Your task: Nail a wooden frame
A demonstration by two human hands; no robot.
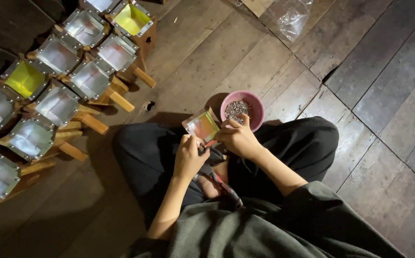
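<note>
I sit on the wooden floor [312, 71] with my legs crossed. In the middle of the picture I hold a small square piece [201, 126] with a shiny, yellowish face and a wooden frame. My right hand [238, 138] is curled around its right edge, with the fingers closed on it. My left hand [188, 155] is closed too, just below the piece, but I cannot tell what it pinches.

A pink bowl [243, 109] full of tiny dark bits sits just above my hands, touching my knee. I think the piece is light and stiff, and its shiny face may scratch or dent, so the wooden edges are the best place to hold.

In the upper left lie many more squares [57, 102] with wooden handles, most silver, some yellow. A clear plastic bag [291, 19] lies at the top.
</note>
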